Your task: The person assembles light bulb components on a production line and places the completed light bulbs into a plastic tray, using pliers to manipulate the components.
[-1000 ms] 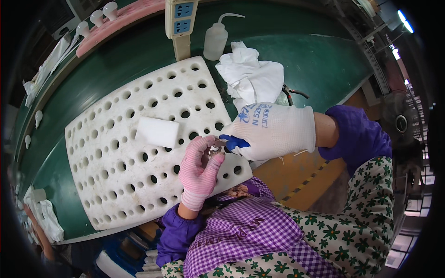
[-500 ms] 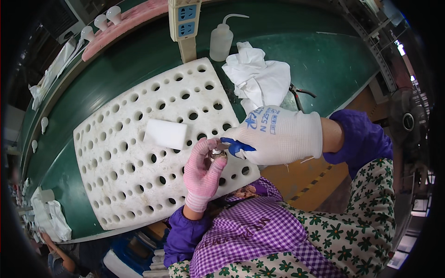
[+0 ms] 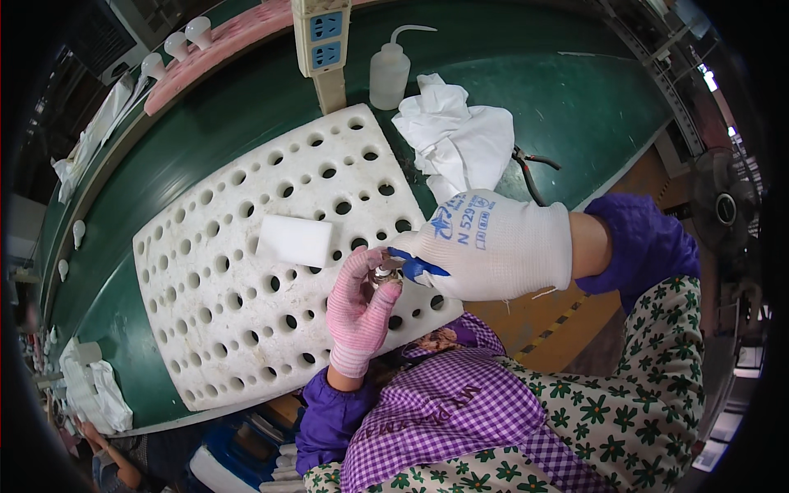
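Note:
My left hand [image 3: 359,316], in a pink striped glove, is closed with thumb and fingers around a small shiny metal piece [image 3: 385,274]. Its exact kind is too small and too covered to tell. Against it from the right comes my right hand [image 3: 485,246], in a white glove with blue on the fingers. Those fingers are pinched together at the piece's upper side; whatever is between them is hidden. Both hands are above the near right part of a white foam board [image 3: 246,267] full of round holes. A white foam block [image 3: 296,241] lies on that board.
Behind the board stand a socket post [image 3: 331,90] and a squeeze bottle [image 3: 389,78]. A crumpled white cloth [image 3: 460,135] and pliers [image 3: 530,168] lie on the green table [image 3: 575,107]. Bulbs [image 3: 199,33] stand on a pink strip at far left. Another person's arm [image 3: 111,452] shows lower left.
The view has shifted slightly. My hands stay together at the metal piece, with only a slight shift of the right fingers.

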Motion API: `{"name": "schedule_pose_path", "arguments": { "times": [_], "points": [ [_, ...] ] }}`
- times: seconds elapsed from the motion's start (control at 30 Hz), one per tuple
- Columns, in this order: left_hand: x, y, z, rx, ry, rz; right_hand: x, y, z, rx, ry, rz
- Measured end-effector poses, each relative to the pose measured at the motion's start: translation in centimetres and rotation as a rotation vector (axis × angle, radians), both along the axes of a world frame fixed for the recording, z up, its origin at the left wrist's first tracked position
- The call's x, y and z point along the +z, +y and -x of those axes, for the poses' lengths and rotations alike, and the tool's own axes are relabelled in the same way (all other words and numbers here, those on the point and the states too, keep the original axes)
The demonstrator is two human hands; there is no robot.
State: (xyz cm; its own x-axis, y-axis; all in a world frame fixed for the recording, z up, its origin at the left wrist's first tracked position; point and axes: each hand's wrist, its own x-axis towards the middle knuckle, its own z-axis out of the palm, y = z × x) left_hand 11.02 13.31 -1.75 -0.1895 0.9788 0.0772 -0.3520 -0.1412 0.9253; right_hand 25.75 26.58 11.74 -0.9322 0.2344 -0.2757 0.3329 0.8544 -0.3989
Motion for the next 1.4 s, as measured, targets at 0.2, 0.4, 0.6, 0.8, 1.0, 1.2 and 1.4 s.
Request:
{"name": "schedule_pose_path", "arguments": {
  "times": [0.2,0.4,0.6,0.8,1.0,1.2,1.4],
  "points": [
    [-0.1,-0.1,0.1,0.013,0.001,-0.007,0.1,-0.2,0.2,-0.007,-0.034,-0.013],
    [-0.1,-0.1,0.1,0.006,0.011,-0.002,0.1,-0.2,0.0,0.027,-0.024,-0.033],
    [-0.1,-0.2,-0.2,-0.005,0.021,0.007,0.5,-0.3,-0.1,0.025,-0.015,-0.062],
    [0.0,0.1,-0.5,-0.010,0.103,-0.022,1.8,0.1,0.4,0.086,-0.137,-0.131],
    [-0.4,0.7,-0.8,0.059,0.122,0.060,2.2,-0.1,1.5,0.141,-0.113,-0.228],
    [0.3,0.8,-0.5,0.027,0.010,0.009,1.8,0.6,1.5,0.108,-0.199,-0.193],
    [-0.1,0.2,0.4,0.019,-0.090,-0.047,1.7,-0.5,-1.9,-0.120,0.174,-0.233]
  ]
}}
